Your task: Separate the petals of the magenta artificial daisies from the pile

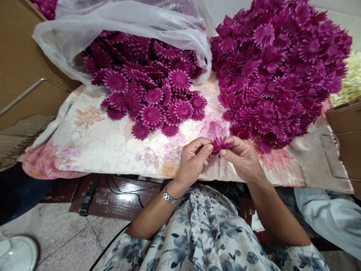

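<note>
My left hand (pixel 193 160) and my right hand (pixel 242 158) meet over the near edge of a floral cloth (pixel 93 139) and pinch one magenta fabric flower (pixel 221 144) between their fingertips. A steel watch sits on my left wrist. Flat magenta flowers (pixel 158 101) spill out of a clear plastic bag (pixel 121 26) just beyond my left hand. A tall heap of magenta flowers (pixel 279 71) rises beyond my right hand.
A cardboard box (pixel 345 135) stands at the right edge, with cream flowers (pixel 348 81) behind it. A brown board (pixel 19 60) and a metal rod are at the left. A dark wooden table edge (pixel 118 194) shows under the cloth.
</note>
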`<action>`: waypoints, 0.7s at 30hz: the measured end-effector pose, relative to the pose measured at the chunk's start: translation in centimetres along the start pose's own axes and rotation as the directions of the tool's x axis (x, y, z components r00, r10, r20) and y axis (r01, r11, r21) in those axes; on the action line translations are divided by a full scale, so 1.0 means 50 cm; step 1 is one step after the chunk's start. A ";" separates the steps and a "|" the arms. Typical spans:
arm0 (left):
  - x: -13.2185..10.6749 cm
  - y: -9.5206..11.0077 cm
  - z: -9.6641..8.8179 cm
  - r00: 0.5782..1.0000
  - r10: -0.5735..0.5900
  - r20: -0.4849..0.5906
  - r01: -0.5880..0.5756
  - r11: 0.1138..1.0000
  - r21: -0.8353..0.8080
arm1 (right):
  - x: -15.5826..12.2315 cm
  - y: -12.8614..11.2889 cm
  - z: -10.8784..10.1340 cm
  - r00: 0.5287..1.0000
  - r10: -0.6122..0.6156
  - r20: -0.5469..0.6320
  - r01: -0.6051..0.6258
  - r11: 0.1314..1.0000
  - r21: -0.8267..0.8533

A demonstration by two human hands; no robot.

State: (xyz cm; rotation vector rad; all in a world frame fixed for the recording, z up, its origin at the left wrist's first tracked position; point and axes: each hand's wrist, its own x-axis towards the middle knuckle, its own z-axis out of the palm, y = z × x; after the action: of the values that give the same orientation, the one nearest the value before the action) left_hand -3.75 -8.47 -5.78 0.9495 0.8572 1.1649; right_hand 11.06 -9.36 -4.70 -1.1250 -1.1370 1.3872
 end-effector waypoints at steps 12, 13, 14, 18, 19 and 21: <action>-0.005 -0.006 -0.005 0.999 -0.031 -0.016 0.031 1.000 -0.004 | -0.013 0.019 0.004 0.977 -0.117 -0.176 0.088 0.982 -0.167; -0.005 -0.006 -0.005 0.999 -0.034 -0.018 0.034 0.999 -0.011 | -0.014 0.019 0.005 0.976 -0.128 -0.178 0.096 0.979 -0.180; -0.004 -0.007 -0.005 0.999 -0.035 -0.018 0.035 0.999 -0.014 | -0.014 0.018 0.005 0.975 -0.137 -0.175 0.102 0.976 -0.194; -0.007 -0.004 -0.005 0.999 -0.017 -0.043 0.018 1.000 0.009 | -0.014 0.014 0.008 0.967 -0.189 -0.172 0.130 0.943 -0.307; -0.008 -0.001 -0.005 0.998 0.005 -0.057 -0.003 1.000 0.031 | -0.013 0.013 0.008 0.965 -0.206 -0.164 0.138 0.926 -0.352; -0.011 0.008 -0.007 0.994 0.095 -0.058 -0.087 0.988 0.131 | -0.013 0.009 0.010 0.962 -0.234 -0.137 0.153 0.885 -0.439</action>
State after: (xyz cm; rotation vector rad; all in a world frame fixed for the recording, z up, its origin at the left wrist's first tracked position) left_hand -4.31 -8.89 -5.51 1.0705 0.9583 1.2352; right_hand 10.57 -10.09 -5.04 -1.3711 -1.4119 0.8754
